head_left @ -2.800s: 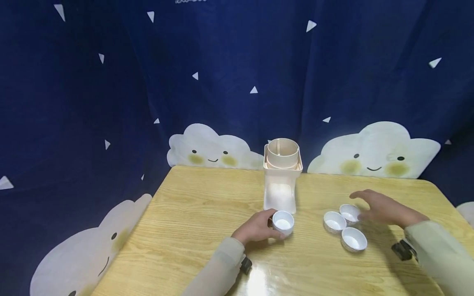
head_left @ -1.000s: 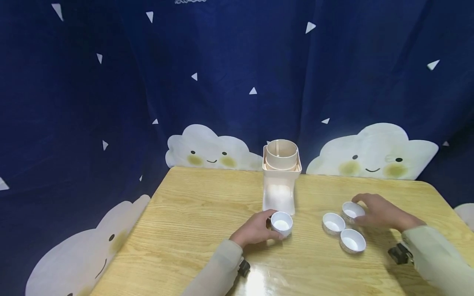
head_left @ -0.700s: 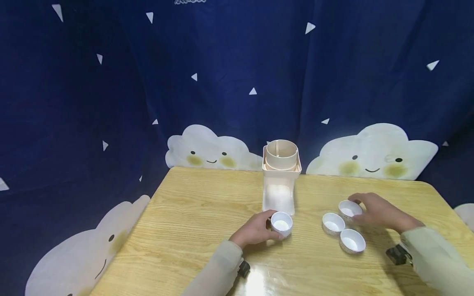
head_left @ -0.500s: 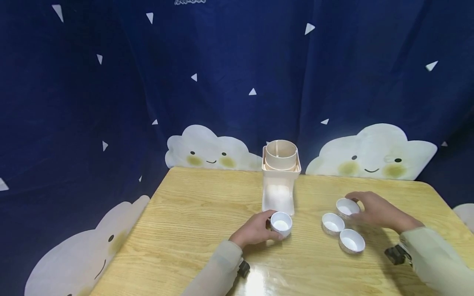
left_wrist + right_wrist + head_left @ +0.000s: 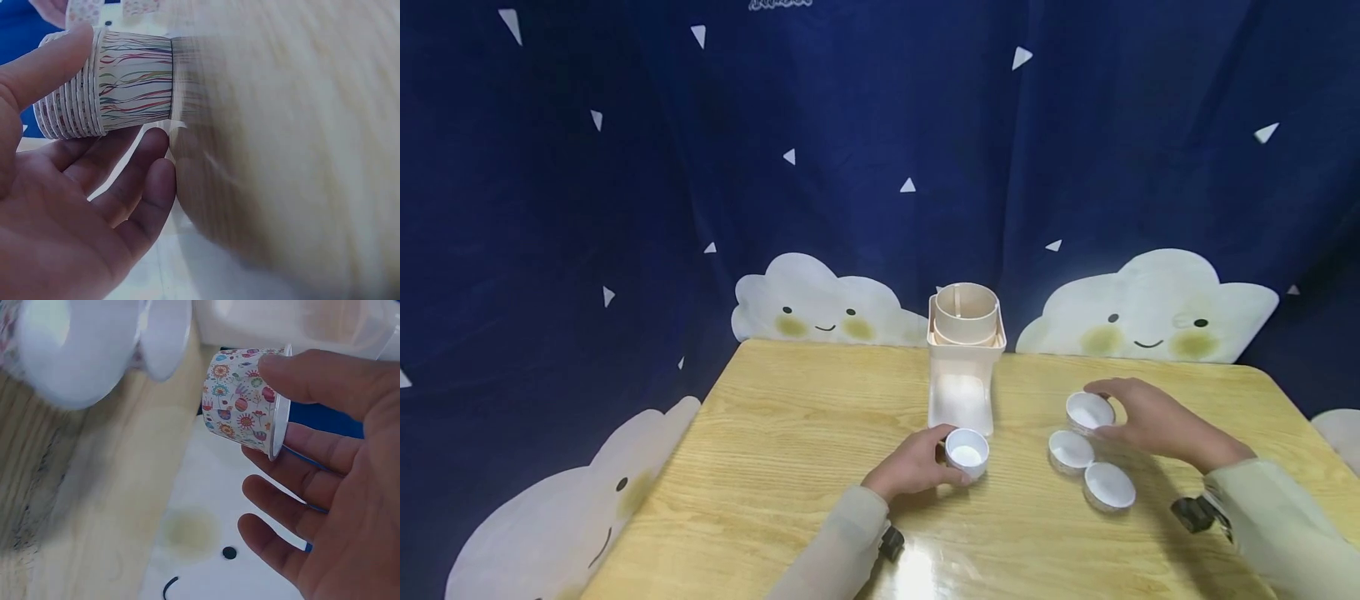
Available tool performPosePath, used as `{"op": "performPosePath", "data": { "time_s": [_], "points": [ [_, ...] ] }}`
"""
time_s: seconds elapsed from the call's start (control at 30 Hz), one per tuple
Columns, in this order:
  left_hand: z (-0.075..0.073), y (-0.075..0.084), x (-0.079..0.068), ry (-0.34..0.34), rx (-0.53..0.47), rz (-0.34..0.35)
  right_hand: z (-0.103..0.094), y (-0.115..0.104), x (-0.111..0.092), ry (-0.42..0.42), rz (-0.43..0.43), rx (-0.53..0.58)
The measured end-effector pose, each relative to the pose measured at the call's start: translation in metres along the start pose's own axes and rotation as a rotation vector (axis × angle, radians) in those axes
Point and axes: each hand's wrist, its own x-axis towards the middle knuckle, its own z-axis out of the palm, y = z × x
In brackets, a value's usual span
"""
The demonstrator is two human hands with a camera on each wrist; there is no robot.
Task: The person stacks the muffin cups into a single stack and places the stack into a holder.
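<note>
My left hand [image 5: 913,462] grips a short stack of nested paper cups [image 5: 967,468] on the table in front of the beige holder. In the left wrist view the paper cup stack [image 5: 134,78] shows many layered rims and wavy coloured stripes, the thumb on one side and fingers on the other. My right hand [image 5: 1157,425] pinches a small paper cup [image 5: 1090,412] between thumb and fingers. That cup [image 5: 240,394] has a flower print in the right wrist view and hangs above the wood. Beside it stand two more white-lined paper cups [image 5: 1071,450], [image 5: 1109,486].
A beige holder [image 5: 962,392] with a round tube [image 5: 967,312] on top stands near the back edge of the wooden table [image 5: 820,417]. Behind the table hangs a dark blue curtain [image 5: 850,125] with cloud faces.
My right hand has closed on the farthest of the loose cups and carried it left and slightly back. My left hand keeps its grip on the stack in the same place.
</note>
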Motion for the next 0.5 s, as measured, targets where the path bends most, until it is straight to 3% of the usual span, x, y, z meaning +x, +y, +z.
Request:
{"op": "performPosePath", "data": {
  "time_s": [0.23,0.5],
  "points": [
    [-0.001,-0.002,0.001,-0.002,0.003,-0.014,-0.006,-0.023,0.001,0.036,-0.070,0.001],
    [0.000,-0.002,0.002,-0.009,-0.023,-0.017,-0.006,-0.043,-0.001,0.021,-0.073,0.007]
  ]
}}
